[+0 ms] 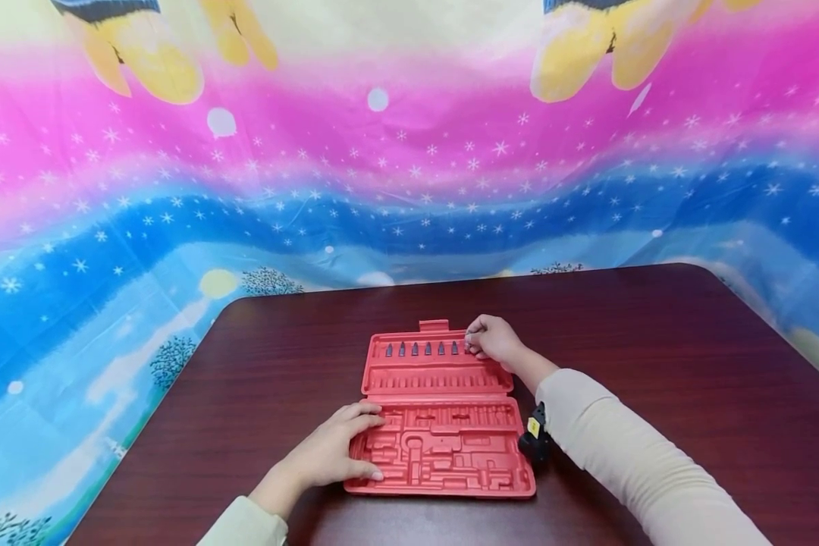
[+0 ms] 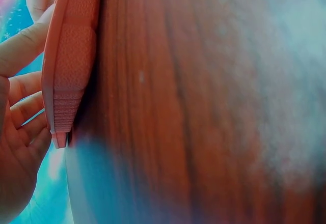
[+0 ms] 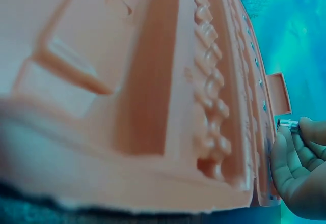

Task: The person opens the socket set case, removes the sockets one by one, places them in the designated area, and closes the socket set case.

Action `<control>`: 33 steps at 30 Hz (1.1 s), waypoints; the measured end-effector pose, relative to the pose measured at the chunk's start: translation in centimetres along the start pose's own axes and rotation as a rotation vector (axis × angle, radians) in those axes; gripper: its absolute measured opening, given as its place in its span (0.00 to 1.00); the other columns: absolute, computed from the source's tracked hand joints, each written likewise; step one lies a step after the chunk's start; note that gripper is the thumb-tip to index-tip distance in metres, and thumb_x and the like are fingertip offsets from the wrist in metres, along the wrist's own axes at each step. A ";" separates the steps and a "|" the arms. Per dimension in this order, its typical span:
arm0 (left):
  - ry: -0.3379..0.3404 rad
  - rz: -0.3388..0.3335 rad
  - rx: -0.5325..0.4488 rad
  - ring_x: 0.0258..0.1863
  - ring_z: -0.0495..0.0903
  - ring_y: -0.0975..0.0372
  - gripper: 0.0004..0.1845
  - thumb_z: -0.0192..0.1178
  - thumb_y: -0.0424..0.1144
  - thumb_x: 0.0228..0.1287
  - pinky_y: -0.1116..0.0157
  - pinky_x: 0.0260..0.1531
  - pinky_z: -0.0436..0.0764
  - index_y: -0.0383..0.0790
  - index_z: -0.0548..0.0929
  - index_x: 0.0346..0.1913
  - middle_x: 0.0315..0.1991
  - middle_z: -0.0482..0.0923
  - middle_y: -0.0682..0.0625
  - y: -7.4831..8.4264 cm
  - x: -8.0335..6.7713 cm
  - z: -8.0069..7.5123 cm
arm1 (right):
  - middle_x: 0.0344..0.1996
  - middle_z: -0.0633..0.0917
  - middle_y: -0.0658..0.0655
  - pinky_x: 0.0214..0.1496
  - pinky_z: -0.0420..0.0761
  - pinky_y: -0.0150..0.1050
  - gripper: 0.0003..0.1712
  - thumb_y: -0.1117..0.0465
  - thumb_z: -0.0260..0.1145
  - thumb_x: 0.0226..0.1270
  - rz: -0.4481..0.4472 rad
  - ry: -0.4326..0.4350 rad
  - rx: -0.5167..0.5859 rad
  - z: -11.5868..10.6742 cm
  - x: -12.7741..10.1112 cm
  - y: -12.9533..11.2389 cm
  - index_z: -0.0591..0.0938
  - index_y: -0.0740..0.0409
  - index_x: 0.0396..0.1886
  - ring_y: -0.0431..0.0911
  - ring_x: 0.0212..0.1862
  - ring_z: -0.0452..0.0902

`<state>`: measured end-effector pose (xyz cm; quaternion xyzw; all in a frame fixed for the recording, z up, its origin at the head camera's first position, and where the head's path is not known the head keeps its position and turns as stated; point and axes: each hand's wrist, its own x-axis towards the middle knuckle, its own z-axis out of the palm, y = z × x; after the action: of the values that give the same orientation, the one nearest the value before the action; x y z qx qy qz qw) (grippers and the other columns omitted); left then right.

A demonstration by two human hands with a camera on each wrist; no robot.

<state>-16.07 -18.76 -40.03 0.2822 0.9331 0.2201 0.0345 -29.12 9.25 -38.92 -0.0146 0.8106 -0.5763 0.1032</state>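
Note:
A red moulded tool case (image 1: 444, 455) lies open on the dark wood table (image 1: 655, 341). Its far half (image 1: 437, 377) carries a row of several small dark bits (image 1: 421, 349). My right hand (image 1: 472, 346) is at the right end of that row and pinches a small metal bit (image 3: 288, 123) between thumb and fingertips, next to the case's edge (image 3: 254, 147). My left hand (image 1: 365, 447) rests flat on the left side of the near half, thumb along its front edge. In the left wrist view the left hand's fingers (image 2: 20, 102) lie against the case's rim (image 2: 71, 66).
A colourful cloth (image 1: 382, 189) with stars hangs behind the table and drapes down on both sides. A small black and yellow device (image 1: 535, 436) sits on my right wrist, beside the case's right edge. Bare table (image 2: 204, 107) lies around the case.

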 end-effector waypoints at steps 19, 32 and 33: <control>-0.009 -0.003 -0.023 0.56 0.59 0.59 0.35 0.66 0.56 0.37 0.58 0.53 0.63 0.41 0.75 0.50 0.55 0.63 0.52 0.2 0.1 -0.3 | 0.31 0.77 0.60 0.39 0.75 0.43 0.09 0.67 0.49 0.64 -0.038 -0.044 -0.014 -3.0 -2.5 -0.1 0.69 0.69 0.40 0.53 0.37 0.73; 0.032 0.034 -0.010 0.56 0.58 0.59 0.34 0.68 0.55 0.35 0.59 0.53 0.63 0.42 0.76 0.49 0.53 0.65 0.51 -0.1 0.2 -0.2 | 0.31 0.76 0.60 0.40 0.76 0.43 0.11 0.65 0.49 0.65 -0.013 -0.065 0.018 -5.9 -4.2 0.2 0.67 0.70 0.42 0.54 0.38 0.75; 0.036 0.038 -0.009 0.56 0.58 0.59 0.34 0.68 0.55 0.35 0.59 0.53 0.63 0.42 0.76 0.49 0.53 0.65 0.51 -0.1 0.2 -0.2 | 0.31 0.76 0.60 0.41 0.76 0.43 0.11 0.65 0.50 0.64 -0.014 -0.064 0.017 -6.1 -4.3 0.3 0.67 0.70 0.41 0.54 0.38 0.75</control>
<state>-16.30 -18.81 -39.90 0.2960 0.9270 0.2297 0.0149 -26.00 15.66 -36.58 -0.0379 0.8020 -0.5829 0.1249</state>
